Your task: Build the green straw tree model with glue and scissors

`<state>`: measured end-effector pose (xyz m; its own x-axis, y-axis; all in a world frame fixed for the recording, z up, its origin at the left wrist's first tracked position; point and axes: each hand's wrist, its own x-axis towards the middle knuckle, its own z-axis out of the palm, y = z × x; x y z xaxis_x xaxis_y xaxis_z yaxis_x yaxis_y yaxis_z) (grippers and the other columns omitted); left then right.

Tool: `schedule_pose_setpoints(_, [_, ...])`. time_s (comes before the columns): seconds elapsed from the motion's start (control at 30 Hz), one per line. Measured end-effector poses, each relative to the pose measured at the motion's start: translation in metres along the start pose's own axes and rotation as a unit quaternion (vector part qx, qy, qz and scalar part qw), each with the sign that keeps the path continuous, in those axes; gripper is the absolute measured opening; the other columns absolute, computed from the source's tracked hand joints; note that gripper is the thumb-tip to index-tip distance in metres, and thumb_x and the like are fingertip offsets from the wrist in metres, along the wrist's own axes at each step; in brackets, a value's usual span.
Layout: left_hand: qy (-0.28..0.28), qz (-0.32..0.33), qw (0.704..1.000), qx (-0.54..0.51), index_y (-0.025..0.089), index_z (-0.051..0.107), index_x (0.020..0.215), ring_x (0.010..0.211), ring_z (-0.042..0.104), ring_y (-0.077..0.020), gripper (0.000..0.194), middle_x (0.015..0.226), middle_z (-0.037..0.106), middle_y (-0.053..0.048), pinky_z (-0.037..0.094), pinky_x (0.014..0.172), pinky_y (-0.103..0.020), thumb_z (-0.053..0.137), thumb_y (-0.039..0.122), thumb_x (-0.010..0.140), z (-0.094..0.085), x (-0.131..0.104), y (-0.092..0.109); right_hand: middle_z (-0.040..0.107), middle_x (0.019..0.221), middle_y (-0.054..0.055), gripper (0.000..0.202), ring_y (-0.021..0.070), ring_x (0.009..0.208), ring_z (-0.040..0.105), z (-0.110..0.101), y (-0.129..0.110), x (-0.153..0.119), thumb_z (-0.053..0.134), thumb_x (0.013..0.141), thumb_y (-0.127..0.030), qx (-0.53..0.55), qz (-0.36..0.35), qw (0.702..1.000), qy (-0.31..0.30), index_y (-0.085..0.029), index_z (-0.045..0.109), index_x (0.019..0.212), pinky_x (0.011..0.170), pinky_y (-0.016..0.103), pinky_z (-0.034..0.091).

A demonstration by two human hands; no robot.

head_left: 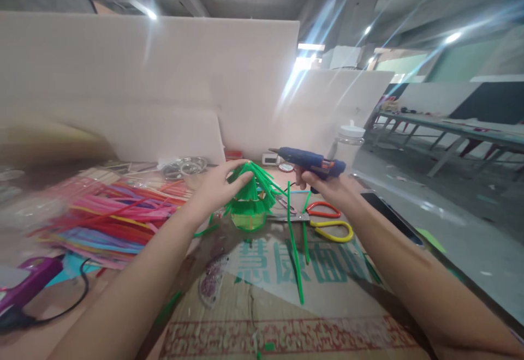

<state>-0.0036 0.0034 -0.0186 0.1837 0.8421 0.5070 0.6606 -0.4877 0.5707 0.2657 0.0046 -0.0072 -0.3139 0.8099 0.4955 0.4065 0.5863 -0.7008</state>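
- Green craft piece (249, 202): we have it in the middle of the desk (216, 330), toward the far edge, its fringed layers above a yellow-green base.
- Our left hand (223, 184) has its grip closed on the upper part, thumb over the green strands.
- Our right hand (323, 184) has its grip wrapped round the handle of a blue glue gun (302, 159), nozzle pointing left above the desk.
- Just right of the piece we see scissors (331, 223) with red and yellow handles, near loose green strips (295, 256).
- Colourful strips (123, 207) lie toward the left edge; a phone (391, 218) lies along the right edge.
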Motion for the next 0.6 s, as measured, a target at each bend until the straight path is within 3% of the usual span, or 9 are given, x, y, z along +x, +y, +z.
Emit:
schedule_pose_setpoints(0.2, [0.033,-0.007,0.999,0.018,0.019,0.064,0.121,0.108,0.064,-0.0247,0.047,0.118,0.07,-0.006,0.048,0.098,-0.036,0.055,0.051,0.088,0.006,-0.003,0.006,0.073,0.087,0.008,0.048,0.0227,0.085,0.067,0.005,-0.008,-0.009,0.056,0.083,-0.065,-0.023,-0.036,0.999,-0.03,-0.018,0.069,0.085,0.077,0.034,0.051])
schedule_pose_setpoints(0.4, [0.038,0.001,0.999,0.023,0.021,0.065,0.119,0.109,0.064,-0.0248,0.045,0.119,0.07,-0.005,0.049,0.095,-0.037,0.052,0.051,0.089,0.006,-0.003,0.004,0.067,0.073,0.005,0.051,0.0186,0.066,0.06,0.012,-0.009,-0.014,0.061,0.075,-0.069,-0.058,0.0,0.998,-0.021,-0.018,0.064,0.076,0.063,0.03,0.047])
schedule_pose_setpoints(0.6, [0.018,0.014,0.999,0.024,0.019,0.065,0.121,0.113,0.062,-0.0248,0.046,0.121,0.069,-0.006,0.047,0.098,-0.036,0.051,0.05,0.09,0.0,-0.001,0.002,0.067,0.074,0.004,0.035,0.0176,0.064,0.059,0.018,-0.009,-0.017,0.068,0.077,-0.052,-0.027,0.036,0.998,-0.039,-0.02,0.064,0.088,0.058,0.029,0.046])
